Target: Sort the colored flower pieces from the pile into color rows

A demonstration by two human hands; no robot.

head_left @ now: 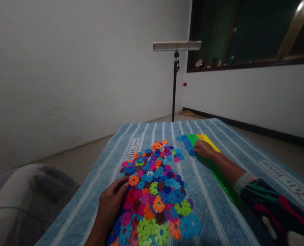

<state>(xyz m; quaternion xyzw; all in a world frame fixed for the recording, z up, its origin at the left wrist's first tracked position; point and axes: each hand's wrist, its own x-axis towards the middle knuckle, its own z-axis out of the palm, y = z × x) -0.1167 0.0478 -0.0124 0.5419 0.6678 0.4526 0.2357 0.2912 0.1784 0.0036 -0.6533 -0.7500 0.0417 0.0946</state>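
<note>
A heap of notched plastic snowflake discs (152, 205) in many colours spreads over the striped cloth. At the heap's left edge rests my left hand (111, 198), thumb and forefinger apart, beside an orange disc (134, 180); it holds nothing that I can see. My right hand (204, 149) reaches over sorted rows of discs, its fingers closed at the end of the blue row (187, 143). Whatever they pinch is hidden. A green row (192, 137) and a yellow row (210, 140) run alongside, partly covered by my right hand and forearm.
The blue striped cloth (205, 201) covers the table. Behind its far edge stands a black stand (175, 89) with a flat panel light (177, 45) on top. A grey-covered form (26, 205) lies at the lower left, beside the table. A window (257, 30) is at the upper right.
</note>
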